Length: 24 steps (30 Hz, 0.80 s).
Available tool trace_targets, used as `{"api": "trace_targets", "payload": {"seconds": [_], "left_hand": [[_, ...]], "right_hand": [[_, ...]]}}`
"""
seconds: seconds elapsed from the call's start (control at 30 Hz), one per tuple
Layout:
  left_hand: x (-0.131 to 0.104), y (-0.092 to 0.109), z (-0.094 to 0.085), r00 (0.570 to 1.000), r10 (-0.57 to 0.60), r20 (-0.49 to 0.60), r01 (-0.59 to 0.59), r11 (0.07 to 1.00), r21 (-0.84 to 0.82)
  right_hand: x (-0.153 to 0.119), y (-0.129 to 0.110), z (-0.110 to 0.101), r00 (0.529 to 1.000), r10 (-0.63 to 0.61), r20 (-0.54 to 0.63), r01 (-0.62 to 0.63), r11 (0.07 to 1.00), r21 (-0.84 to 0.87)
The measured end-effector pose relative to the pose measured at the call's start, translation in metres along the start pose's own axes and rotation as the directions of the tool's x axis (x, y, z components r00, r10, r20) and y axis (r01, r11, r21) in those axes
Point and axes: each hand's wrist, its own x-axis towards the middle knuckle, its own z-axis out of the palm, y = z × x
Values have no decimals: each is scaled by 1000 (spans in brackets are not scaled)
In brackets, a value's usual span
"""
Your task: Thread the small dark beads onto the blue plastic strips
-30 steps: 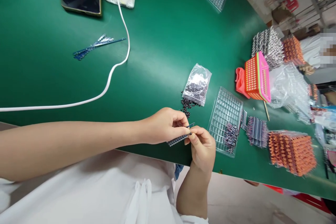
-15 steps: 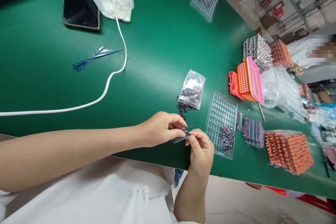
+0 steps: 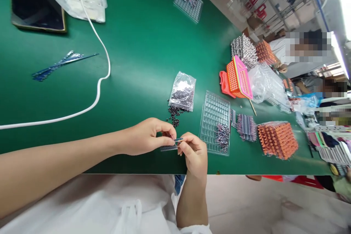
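Observation:
My left hand (image 3: 152, 137) is closed, thumb and fingers pinching a thin dark strip (image 3: 178, 139). Its end points toward my right hand (image 3: 195, 155), whose thumb and fingertips are pressed together close by; what they pinch is too small to make out. Under the left fingers shows a ridged strip of small parts (image 3: 168, 148), partly covered. Beyond the hands, small dark beads (image 3: 174, 114) lie spilled at the mouth of a clear plastic bag (image 3: 183, 89) of more beads. A clear compartment tray (image 3: 212, 113) is to the right, with a heap of thin pink-and-dark pieces (image 3: 222, 137) in it.
Rows of similar pieces (image 3: 246, 128) and a stack of orange parts (image 3: 276, 139) stand farther right, near an orange basket (image 3: 236, 78). A white cable (image 3: 102, 76) crosses the left side beside blue strips (image 3: 59, 66) and a phone (image 3: 35, 5). Co-workers sit at the far right.
The camera view has swung right, so the table's things appear farther left. My hands stay together; the thin strip between them now lies more level.

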Motion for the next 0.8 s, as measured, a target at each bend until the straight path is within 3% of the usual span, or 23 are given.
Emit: {"api": "trace_targets", "payload": {"seconds": [0.1,0.2,0.3,0.4,0.47,0.57,0.7,0.8], "left_hand": [[1,-3,1,1000,-23,-21,23,1000,-19],[4,-5,1,989,-89,-115,75,990,-118],[6,-6,1,964,-170,-205,116,961,-250],[8,-5,-1,943,-226,-243,136,931,-338],[9,-5,-1,940,-236,-248,135,922,-364],[10,-6,-1,939,-238,-250,134,920,-369],[10,-10,0,937,-244,-249,141,919,-369],[11,-12,0,940,-240,-244,141,921,-363]], "right_hand": [[-9,-7,-4,998,-46,-43,40,991,-127],[-18,-16,-31,968,-174,-184,83,905,-417],[-18,-24,-80,842,-378,-385,-31,679,-734],[-5,-27,-133,781,-490,-386,-143,462,-875],[8,-28,-161,793,-505,-341,-155,373,-915],[29,-26,-185,829,-495,-259,-114,305,-945],[48,-24,-200,855,-485,-184,-92,208,-974],[49,-23,-201,849,-496,-185,-111,174,-978]]}}
